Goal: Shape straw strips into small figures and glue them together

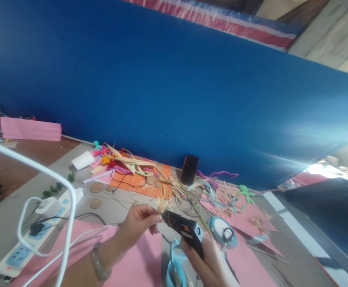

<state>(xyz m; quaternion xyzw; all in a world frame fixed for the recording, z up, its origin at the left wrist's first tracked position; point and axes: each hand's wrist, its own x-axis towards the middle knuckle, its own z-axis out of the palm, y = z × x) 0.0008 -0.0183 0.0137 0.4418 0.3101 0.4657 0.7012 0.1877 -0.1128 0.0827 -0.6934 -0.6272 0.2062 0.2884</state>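
Note:
My left hand (142,219), a bangle on its wrist, pinches the base of a small straw-coloured piece (161,205), which looks like dried husk or leaf strips fanning upward. My right hand (205,259) is wrapped round the handle of a black hot glue gun (182,226). The gun's nozzle points left and meets or nearly meets the piece by my left fingertips; I cannot tell whether they touch. Pink paper (138,255) lies beneath both hands. Below the gun is a light-blue object (174,265), partly hidden by my right hand.
A white power strip (24,247) with plugs and a looping white cable (70,199) occupies the left. Behind my hands lie orange paper (132,182), dried strips, wooden discs (96,204) and pipe cleaners. A phone (189,169) leans against the blue partition (174,87). A light-blue round device (222,231) lies right.

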